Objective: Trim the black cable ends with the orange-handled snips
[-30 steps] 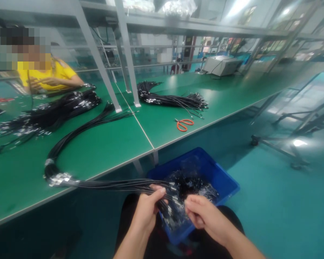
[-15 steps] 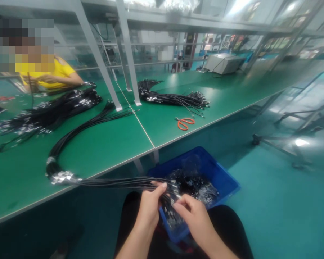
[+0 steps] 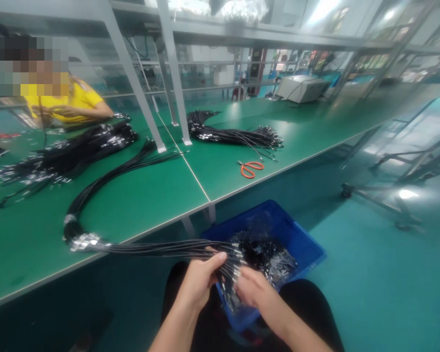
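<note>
My left hand [image 3: 207,271] is closed round a bundle of thin black cables [image 3: 154,248], its thumb lying on top. Metal-tipped cable ends fan out to the right of that grip. At those tips is my right hand [image 3: 254,288], fingers curled and slightly blurred; whether it pinches a cable end cannot be made out. From my hands the bundle runs left onto the green table [image 3: 150,203], where white labels or ties band it, then curves back. Below my hands, between my knees, stands a blue bin [image 3: 304,249] holding small black and clear pieces.
Orange-handled scissors [image 3: 252,169] lie near the table edge, before another black cable bundle [image 3: 234,134]. A larger cable pile [image 3: 84,146] lies left, near a person in yellow [image 3: 84,100]. Metal shelf posts [image 3: 176,73] rise from the table; a wheeled metal frame [image 3: 381,200] stands right.
My right hand has shifted slightly down and its fingers have curled in among the cable tips. The tips spread a little wider. My left hand keeps its grip.
</note>
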The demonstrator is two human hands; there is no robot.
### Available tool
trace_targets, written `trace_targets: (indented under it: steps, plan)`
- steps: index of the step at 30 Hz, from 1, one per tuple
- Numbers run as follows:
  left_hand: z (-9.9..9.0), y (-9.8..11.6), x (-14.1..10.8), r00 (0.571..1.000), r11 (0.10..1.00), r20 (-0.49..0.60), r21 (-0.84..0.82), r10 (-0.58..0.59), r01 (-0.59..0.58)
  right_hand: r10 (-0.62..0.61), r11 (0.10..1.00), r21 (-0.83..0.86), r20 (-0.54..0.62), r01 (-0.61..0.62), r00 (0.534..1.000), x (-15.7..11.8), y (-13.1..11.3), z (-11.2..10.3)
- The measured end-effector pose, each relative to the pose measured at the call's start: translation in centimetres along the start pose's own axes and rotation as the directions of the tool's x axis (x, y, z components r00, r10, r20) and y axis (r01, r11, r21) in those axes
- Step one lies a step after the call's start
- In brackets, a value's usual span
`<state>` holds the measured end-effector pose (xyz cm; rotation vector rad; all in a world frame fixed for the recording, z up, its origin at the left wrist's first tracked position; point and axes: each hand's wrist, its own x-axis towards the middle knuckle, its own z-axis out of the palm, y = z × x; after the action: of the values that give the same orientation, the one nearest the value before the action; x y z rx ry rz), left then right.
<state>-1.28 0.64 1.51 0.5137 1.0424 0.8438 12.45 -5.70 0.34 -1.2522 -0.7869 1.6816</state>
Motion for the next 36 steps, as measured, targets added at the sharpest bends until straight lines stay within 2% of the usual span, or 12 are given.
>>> trace_targets:
  steps: [4, 9, 13, 17, 19, 21, 23, 25, 27, 30, 33, 36]
  plan:
    - [0.5, -0.7, 0.4, 0.999, 1.000, -0.039, -0.004, 0.020, -0.020, 0.008, 0.999, -0.046, 0.003, -0.008, 1.000, 0.1, 0.2, 0.7]
    - [-0.1, -0.7, 1.8, 0.995, 0.999, -0.101, -0.037, 0.012, -0.016, 0.036, 0.999, -0.007, -0.023, -0.036, 0.999, -1.4, 0.5, -0.8]
    - [-1.2, 0.3, 2.4, 0.994, 0.998, -0.110, -0.058, -0.007, 0.001, 0.015, 0.997, -0.075, -0.141, -0.026, 0.990, -1.4, 0.4, -3.3]
    - [-1.2, 0.7, 2.2, 0.996, 0.997, -0.078, -0.074, -0.039, 0.034, -0.084, 0.962, -0.273, -0.313, -0.005, 0.946, 1.2, 0.1, -5.5]
    - [-0.7, 0.6, 2.3, 0.995, 0.996, -0.086, -0.082, -0.046, 0.039, -0.166, 0.936, -0.351, -0.387, 0.021, 0.907, 2.3, -0.2, -5.9]
    - [-0.3, 0.5, 2.4, 0.995, 0.995, -0.092, -0.090, -0.046, 0.038, -0.222, 0.918, -0.393, -0.406, 0.050, 0.887, 2.8, -0.6, -5.6]
    - [0.1, 0.4, 2.6, 0.996, 0.995, -0.084, -0.098, -0.041, 0.033, -0.231, 0.916, -0.393, -0.361, 0.077, 0.904, 2.5, -1.0, -4.7]
    - [0.3, 0.3, 2.7, 0.997, 0.994, -0.066, -0.104, -0.033, 0.026, -0.198, 0.935, -0.341, -0.270, 0.099, 0.942, 2.0, -1.4, -3.5]
    - [0.3, 0.2, 2.6, 0.999, 0.994, -0.048, -0.107, -0.024, 0.018, -0.145, 0.965, -0.241, -0.166, 0.102, 0.975, 1.6, -1.6, -2.2]
    - [0.3, 0.1, 2.4, 0.999, 0.994, -0.028, -0.106, -0.014, 0.011, -0.083, 0.993, -0.089, -0.071, 0.076, 0.994, 1.6, -1.6, -0.7]
    - [0.3, 0.1, 2.3, 1.000, 0.994, -0.019, -0.107, -0.013, 0.011, -0.052, 0.999, -0.014, -0.040, 0.052, 0.998, 2.0, -1.2, -0.2]
    - [0.4, 0.2, 2.5, 0.999, 0.992, -0.045, -0.125, 0.001, -0.007, -0.038, 0.998, -0.048, -0.035, 0.036, 0.999, 2.1, -0.7, -1.0]
